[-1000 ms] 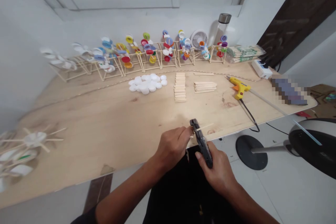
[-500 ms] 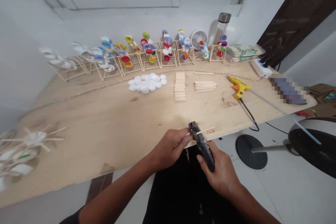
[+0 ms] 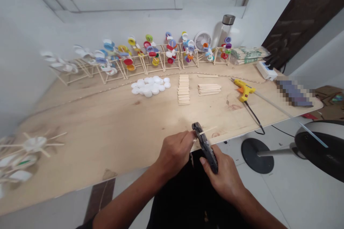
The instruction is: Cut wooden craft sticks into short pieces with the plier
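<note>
My right hand (image 3: 224,173) grips a dark cutting tool (image 3: 206,148), which looks like a multi-tool or pliers, at the table's front edge. A thin wooden stick (image 3: 208,130) passes across the tool's upper end and sticks out to the right. My left hand (image 3: 178,152) is closed at the tool's left side, pinching the stick's other end. Farther back lie a column of short cut sticks (image 3: 184,89), a bundle of longer sticks (image 3: 209,88) and a heap of white bottle caps (image 3: 151,86).
A yellow glue gun (image 3: 244,89) lies to the right, its cord over the table edge. Stick frames with colourful caps (image 3: 153,57) line the wall. A spoked stick wheel (image 3: 34,144) lies at left. A black floor fan (image 3: 322,150) stands at right.
My left hand has turned and its fingers have closed in nearer the tool. The stick's right end has shifted slightly left; the tool has hardly moved.
</note>
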A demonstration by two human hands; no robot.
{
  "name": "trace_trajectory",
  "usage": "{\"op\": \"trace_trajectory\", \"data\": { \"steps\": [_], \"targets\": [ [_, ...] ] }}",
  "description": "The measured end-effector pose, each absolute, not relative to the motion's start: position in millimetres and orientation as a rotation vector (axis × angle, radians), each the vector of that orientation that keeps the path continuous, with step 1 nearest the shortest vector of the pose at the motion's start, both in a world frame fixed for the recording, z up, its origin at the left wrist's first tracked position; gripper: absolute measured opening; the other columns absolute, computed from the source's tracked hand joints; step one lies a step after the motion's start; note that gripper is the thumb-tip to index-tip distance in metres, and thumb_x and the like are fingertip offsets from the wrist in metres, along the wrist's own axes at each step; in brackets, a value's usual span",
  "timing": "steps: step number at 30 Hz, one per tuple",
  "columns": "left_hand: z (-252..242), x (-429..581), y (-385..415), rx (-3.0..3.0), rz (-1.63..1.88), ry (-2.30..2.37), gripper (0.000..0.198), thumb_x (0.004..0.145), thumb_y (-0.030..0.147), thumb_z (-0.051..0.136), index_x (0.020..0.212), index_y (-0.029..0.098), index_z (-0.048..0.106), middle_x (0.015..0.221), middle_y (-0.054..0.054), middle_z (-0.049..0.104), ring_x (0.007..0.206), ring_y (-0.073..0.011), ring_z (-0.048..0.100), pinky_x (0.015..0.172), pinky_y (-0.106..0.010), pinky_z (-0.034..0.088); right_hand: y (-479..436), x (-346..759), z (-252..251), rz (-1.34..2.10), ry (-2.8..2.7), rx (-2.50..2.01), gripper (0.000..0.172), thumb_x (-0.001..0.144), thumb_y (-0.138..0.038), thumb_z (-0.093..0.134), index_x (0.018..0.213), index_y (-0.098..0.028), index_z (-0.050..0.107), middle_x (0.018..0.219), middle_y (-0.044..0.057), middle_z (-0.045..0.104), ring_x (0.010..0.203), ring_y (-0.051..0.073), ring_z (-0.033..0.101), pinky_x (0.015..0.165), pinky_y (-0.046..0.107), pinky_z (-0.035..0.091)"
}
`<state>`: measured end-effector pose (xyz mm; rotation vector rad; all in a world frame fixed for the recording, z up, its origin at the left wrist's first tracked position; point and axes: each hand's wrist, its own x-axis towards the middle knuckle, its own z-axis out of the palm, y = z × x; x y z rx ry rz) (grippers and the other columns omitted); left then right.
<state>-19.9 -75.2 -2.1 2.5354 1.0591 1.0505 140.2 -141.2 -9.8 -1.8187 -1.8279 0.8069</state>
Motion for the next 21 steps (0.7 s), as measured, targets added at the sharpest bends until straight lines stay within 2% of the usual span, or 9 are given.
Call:
{"op": "trace_trajectory", "data": {
  "steps": [4, 11, 17, 21],
  "targets": [
    [8.4, -22.8, -72.9, 2.263, 0.85, 0.943, 0.021, 0.088, 0.016, 0.035, 0.075, 0.014, 0.052, 0.06, 0.002, 0.051, 0.051, -0.0089, 0.047, 0.05, -0.019, 0.036, -143.2, 143.2, -7.8, 0.823, -1.843, -1.774, 0.013, 0.081, -0.028, 0.047, 0.091, -0.02, 0.047, 0.068, 0.001, 0.061, 0.062, 0.019, 0.059, 0.055, 0.026, 0.039],
    [29.3, -28.1, -63.1, 1.895, 0.549, 0.768, 0.028, 0.091, 0.023, 0.03, 0.079, 0.014, 0.054, 0.074, 0.0, 0.057, 0.067, -0.0095, 0.052, 0.062, -0.019, 0.04, -147.0, 144.7, -6.5, 0.863, -1.859, -1.75, 0.012, 0.082, -0.027, 0.046, 0.092, -0.02, 0.047, 0.066, 0.0, 0.06, 0.059, 0.018, 0.058, 0.055, 0.025, 0.038],
    [18.5, -23.9, -72.2, 2.164, 0.622, 1.016, 0.024, 0.09, 0.021, 0.032, 0.078, 0.015, 0.052, 0.062, 0.002, 0.052, 0.055, -0.0092, 0.048, 0.055, -0.02, 0.037, -147.3, 142.9, -11.0, 0.823, -1.856, -1.826, 0.009, 0.083, -0.029, 0.045, 0.08, -0.021, 0.045, 0.059, 0.0, 0.06, 0.053, 0.018, 0.057, 0.05, 0.024, 0.033],
    [3.7, -17.3, -82.9, 2.513, 0.822, 1.243, 0.021, 0.089, 0.018, 0.034, 0.08, 0.015, 0.053, 0.064, -0.001, 0.055, 0.057, -0.0118, 0.051, 0.053, -0.022, 0.037, -148.7, 140.4, -10.7, 0.818, -1.82, -1.835, 0.011, 0.083, -0.031, 0.045, 0.079, -0.021, 0.046, 0.06, 0.0, 0.06, 0.054, 0.018, 0.057, 0.051, 0.024, 0.033]
  ]
}}
